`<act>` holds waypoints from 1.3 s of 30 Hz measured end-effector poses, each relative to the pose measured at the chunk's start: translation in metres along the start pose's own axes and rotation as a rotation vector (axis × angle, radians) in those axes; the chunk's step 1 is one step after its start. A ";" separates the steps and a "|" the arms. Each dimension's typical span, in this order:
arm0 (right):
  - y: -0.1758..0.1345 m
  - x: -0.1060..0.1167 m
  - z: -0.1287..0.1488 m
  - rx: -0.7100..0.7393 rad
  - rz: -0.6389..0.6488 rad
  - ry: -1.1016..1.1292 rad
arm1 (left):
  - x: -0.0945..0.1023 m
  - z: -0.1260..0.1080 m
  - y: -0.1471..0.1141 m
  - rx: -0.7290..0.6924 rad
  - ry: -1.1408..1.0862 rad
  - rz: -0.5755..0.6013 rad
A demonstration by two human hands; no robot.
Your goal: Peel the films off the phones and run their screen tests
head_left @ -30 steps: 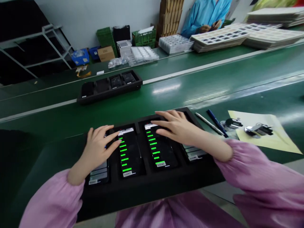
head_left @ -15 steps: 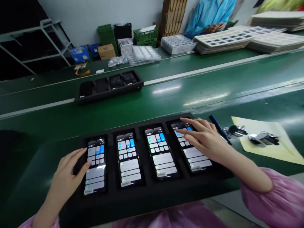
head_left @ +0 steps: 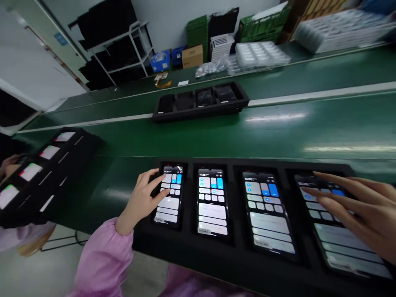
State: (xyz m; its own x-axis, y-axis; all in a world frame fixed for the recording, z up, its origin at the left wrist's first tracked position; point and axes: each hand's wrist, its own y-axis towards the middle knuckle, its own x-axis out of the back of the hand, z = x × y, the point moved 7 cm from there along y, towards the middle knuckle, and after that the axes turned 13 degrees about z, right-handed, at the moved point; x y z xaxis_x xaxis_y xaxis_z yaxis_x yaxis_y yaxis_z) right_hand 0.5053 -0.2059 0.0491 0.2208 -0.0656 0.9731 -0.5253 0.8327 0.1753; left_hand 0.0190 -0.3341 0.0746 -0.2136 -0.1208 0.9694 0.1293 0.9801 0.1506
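In front of me lies a long black tray (head_left: 235, 198) with a row of lit smartphones, each in its own slot and showing a control panel. My left hand (head_left: 140, 199) is at the leftmost phone (head_left: 167, 206), fingers apart, with fingertips over the upper part of its screen. Two phones in the middle, the left one (head_left: 212, 210) and the right one (head_left: 269, 225), are untouched. My right hand (head_left: 368, 206) stretches over the top of the rightmost phone (head_left: 343, 239) with spread fingers, covering part of the screen. Whether the fingertips press the glass, I cannot tell.
Across the green workbench (head_left: 278, 136) sits another black tray (head_left: 198, 109) with dark phones. Stacked black trays (head_left: 74, 165) with lit phones stand at left, beside another person's hand (head_left: 9, 163). Clear plastic trays (head_left: 260, 60), a carton (head_left: 192, 57) and green crates (head_left: 262, 24) line the back.
The view has swung left, bringing the stacked trays in. My left hand's fingers have moved from the leftmost phone's edge onto its screen area. My right hand stays over the rightmost phone.
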 end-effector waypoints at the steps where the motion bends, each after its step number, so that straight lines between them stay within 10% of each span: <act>1: 0.001 0.006 0.009 0.035 0.004 -0.045 | -0.001 0.000 0.000 -0.005 -0.010 0.004; 7: 0.016 0.041 0.083 0.254 -0.041 -0.218 | -0.003 0.004 0.001 -0.036 -0.036 0.008; 12: 0.039 0.028 0.129 0.367 0.017 -0.202 | -0.007 0.011 0.001 -0.003 -0.027 0.034; 18: 0.048 0.010 0.130 0.352 0.041 -0.203 | -0.001 0.001 0.006 -0.021 0.055 0.009; 26: 0.048 0.009 0.128 0.369 0.001 -0.188 | -0.010 -0.099 0.046 -0.281 0.151 0.098; 39: 0.041 0.031 0.128 0.385 -0.135 -0.098 | -0.021 -0.098 0.052 -0.280 0.151 0.137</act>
State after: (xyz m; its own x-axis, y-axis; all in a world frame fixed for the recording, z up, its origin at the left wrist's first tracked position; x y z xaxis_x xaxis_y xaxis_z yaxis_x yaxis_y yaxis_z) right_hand 0.3856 -0.2441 0.1051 0.2393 -0.2272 0.9440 -0.7700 0.5479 0.3270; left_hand 0.1252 -0.2957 0.0808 -0.0327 -0.0339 0.9989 0.4124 0.9099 0.0444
